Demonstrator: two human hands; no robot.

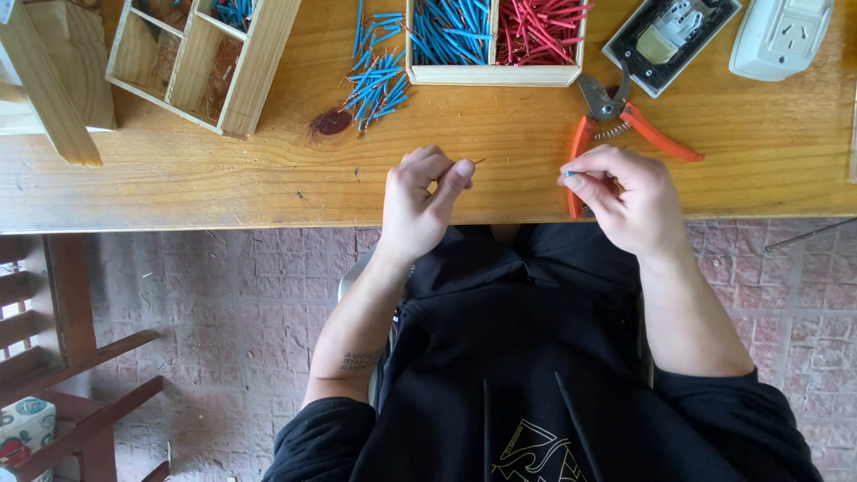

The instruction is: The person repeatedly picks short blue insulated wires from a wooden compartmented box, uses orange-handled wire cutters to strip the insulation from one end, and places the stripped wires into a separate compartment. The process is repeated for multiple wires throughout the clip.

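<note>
My left hand (420, 201) hovers over the front edge of the wooden table (223, 174), thumb and forefinger pinched on a thin bare wire strand (478, 162) that pokes out to the right. My right hand (625, 196) is a short way to the right, fingers closed on a short blue wire piece (569, 173) whose tip shows at the fingertips. The two hands are apart, with bare tabletop between them. Orange-handled wire cutters (625, 120) lie just behind my right hand, one handle running under it.
A wooden box holds blue wire pieces (451, 31) and red wire pieces (540, 31). Loose blue pieces (375, 85) lie on the table. A divided wooden tray (201, 62) sits at left, a switch plate (669, 36) and white socket (781, 36) at right. A wooden chair (62, 339) stands on the brick floor.
</note>
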